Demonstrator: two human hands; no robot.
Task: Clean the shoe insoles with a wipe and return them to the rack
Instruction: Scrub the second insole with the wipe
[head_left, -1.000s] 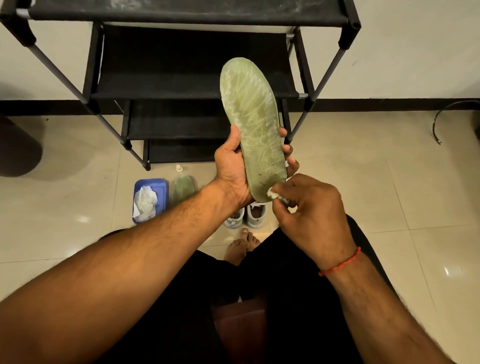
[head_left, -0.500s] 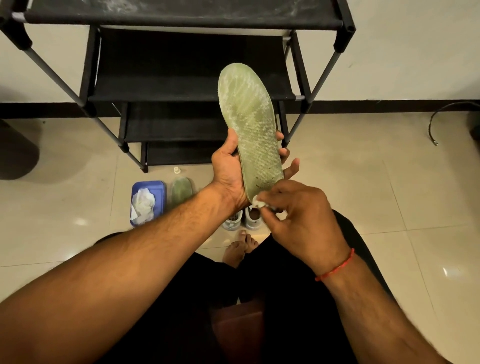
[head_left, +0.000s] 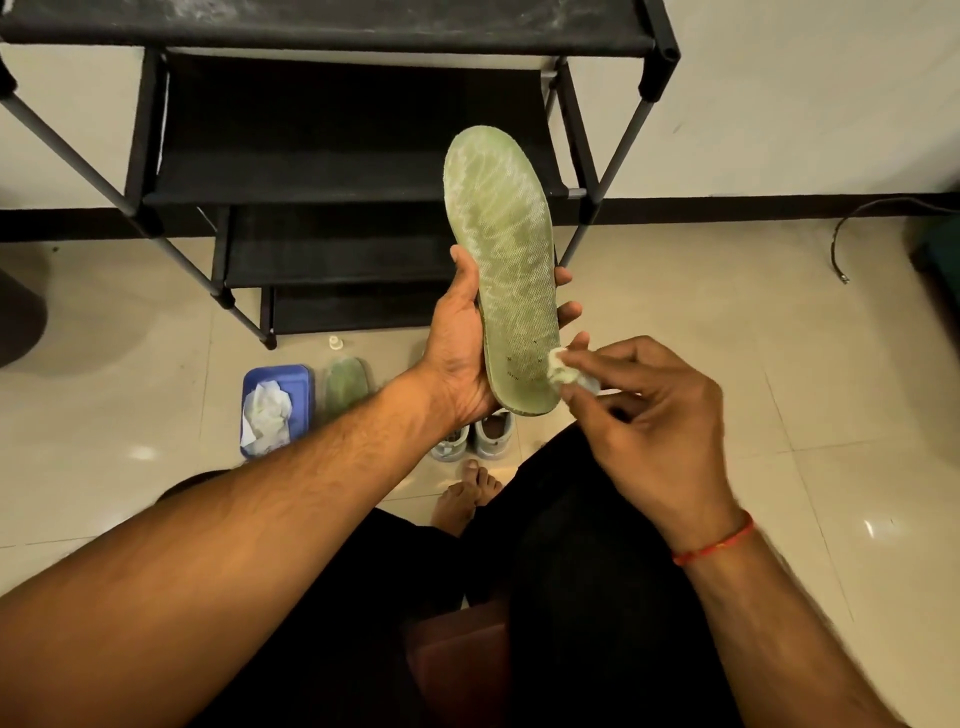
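From my seat at the feed, the green insole (head_left: 506, 270) stood nearly upright in front of the rack (head_left: 332, 171). Its long axis ran from near to far, heel end low and close to me, toe end high and leaning a little left. The left hand (head_left: 460, 348) gripped it around the lower half, with the thumb on the left edge and the fingers wrapped behind, their tips showing at the right edge.

The right hand (head_left: 649, 415) sat to the right of the heel and slightly nearer. It pinched a small balled wipe (head_left: 563, 371) between thumb and fingertips, and the wipe touched the insole's right edge close to the heel. Almost the whole length of the insole lay farther away and to the left of the wipe. I judged the next stroke would have to travel up that long axis toward the toe, with the left hand keeping the insole steady.

On the floor (head_left: 675, 291), near the rack's foot, a blue tray (head_left: 304, 382) held crumpled spare wipes (head_left: 267, 415). The second insole (head_left: 345, 387) lay flat just right of it, on the floor rather than on the rack. A pair of pale shoes (head_left: 493, 436) stood below the held heel, partly hidden by the left wrist.
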